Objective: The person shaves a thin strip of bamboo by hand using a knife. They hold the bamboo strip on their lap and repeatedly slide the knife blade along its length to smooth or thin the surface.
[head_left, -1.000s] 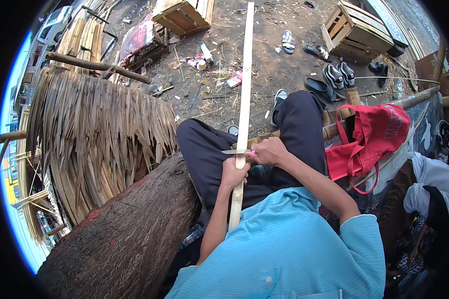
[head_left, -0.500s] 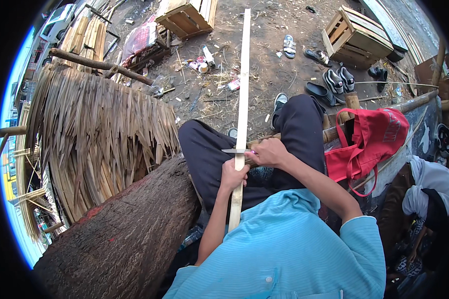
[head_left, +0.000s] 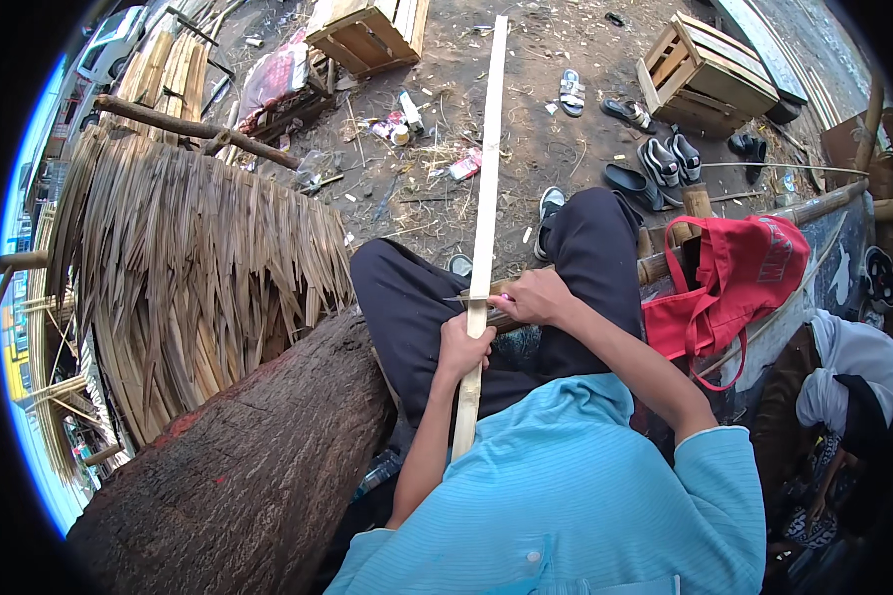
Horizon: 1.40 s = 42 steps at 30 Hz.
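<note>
A long, flat, pale bamboo strip [head_left: 488, 178] runs from against my blue shirt, between my knees and out over the ground. My left hand [head_left: 463, 347] is wrapped round it near its lower end. Just beyond that, my right hand [head_left: 533, 296] is closed on a knife [head_left: 478, 298]. The thin blade lies crosswise on the strip, and its tip sticks out past the left edge. Most of the knife's handle is hidden in my fingers, with a bit of purple showing.
A thick dark log [head_left: 238, 466] lies at my left, beside a dry thatch panel [head_left: 198, 268]. A red bag [head_left: 729, 278] rests on the right over a bamboo pole. Wooden crates [head_left: 709, 74], shoes [head_left: 657, 164] and litter are on the ground. Another person [head_left: 848, 377] is at the lower right.
The knife blade has turned and now shows a thinner edge across the strip. The strip's far end has shifted slightly right. Both hands keep their grip in nearly the same place.
</note>
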Each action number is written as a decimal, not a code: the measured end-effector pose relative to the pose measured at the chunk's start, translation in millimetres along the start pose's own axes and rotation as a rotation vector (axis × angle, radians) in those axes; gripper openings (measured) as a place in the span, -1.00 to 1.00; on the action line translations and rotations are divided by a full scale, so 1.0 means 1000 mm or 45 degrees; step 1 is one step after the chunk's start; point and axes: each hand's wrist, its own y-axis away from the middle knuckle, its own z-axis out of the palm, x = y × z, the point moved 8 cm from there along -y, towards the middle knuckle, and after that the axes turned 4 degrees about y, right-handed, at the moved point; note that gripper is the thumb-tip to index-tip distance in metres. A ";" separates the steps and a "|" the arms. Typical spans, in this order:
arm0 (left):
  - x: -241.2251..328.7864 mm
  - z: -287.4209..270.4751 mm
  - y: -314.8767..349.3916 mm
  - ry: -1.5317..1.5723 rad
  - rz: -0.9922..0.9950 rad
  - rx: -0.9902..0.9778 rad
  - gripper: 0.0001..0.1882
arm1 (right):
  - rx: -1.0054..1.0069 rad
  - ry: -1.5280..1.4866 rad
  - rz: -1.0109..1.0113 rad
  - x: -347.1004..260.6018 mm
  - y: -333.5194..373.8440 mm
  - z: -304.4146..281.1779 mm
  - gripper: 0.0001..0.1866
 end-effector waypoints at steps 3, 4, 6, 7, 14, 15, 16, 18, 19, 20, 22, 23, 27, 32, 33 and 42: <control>-0.002 -0.003 -0.003 0.096 -0.030 0.005 -0.86 | 0.007 -0.015 -0.060 -0.012 0.004 0.010 -0.46; -0.002 -0.002 -0.002 0.095 -0.030 0.003 -0.86 | -0.054 -0.003 -0.170 -0.024 0.010 0.021 -0.45; 0.004 0.001 0.003 0.070 -0.007 0.023 -0.89 | -0.001 -0.005 -0.089 -0.013 0.010 0.014 -0.45; 0.003 0.001 0.002 0.068 -0.008 0.018 -0.89 | 0.031 -0.004 0.014 0.002 0.004 0.008 -0.45; -0.004 0.000 0.004 0.186 -0.047 0.004 -0.87 | -0.106 -0.004 -0.241 -0.027 0.011 0.019 -0.47; -0.004 -0.001 0.003 0.186 -0.047 0.007 -0.87 | -0.106 0.006 -0.220 -0.023 0.010 0.016 -0.47; -0.002 0.000 0.002 0.133 -0.028 -0.018 -0.87 | -0.010 -0.057 -0.087 -0.008 0.004 0.014 -0.48; 0.001 0.002 0.002 0.053 -0.033 -0.033 -0.85 | 0.038 -0.078 0.093 0.008 -0.001 0.009 -0.49; 0.001 0.003 0.004 0.052 -0.036 -0.033 -0.85 | 0.036 -0.080 0.093 0.008 0.002 0.010 -0.49; 0.000 0.002 0.004 0.086 -0.040 -0.025 -0.85 | -0.016 -0.045 -0.021 -0.007 0.005 0.007 -0.48; -0.003 0.001 0.005 0.118 -0.049 -0.022 -0.85 | -0.110 -0.011 -0.201 -0.027 0.011 0.018 -0.49; -0.003 0.000 0.005 0.128 -0.051 -0.007 -0.85 | -0.109 -0.009 -0.201 -0.024 0.010 0.018 -0.49; 0.002 0.002 0.000 0.062 -0.013 -0.008 -0.89 | 0.105 -0.017 0.156 0.019 -0.003 -0.003 -0.48; -0.004 -0.006 0.007 0.182 -0.043 0.036 -0.86 | -0.134 -0.033 -0.213 -0.031 0.005 0.017 -0.49; -0.002 -0.005 0.006 0.185 -0.040 0.040 -0.86 | -0.134 -0.031 -0.219 -0.027 0.005 0.016 -0.49; -0.002 0.002 -0.003 0.003 -0.039 -0.017 -0.86 | -0.109 -0.112 0.006 -0.003 0.005 0.017 -0.48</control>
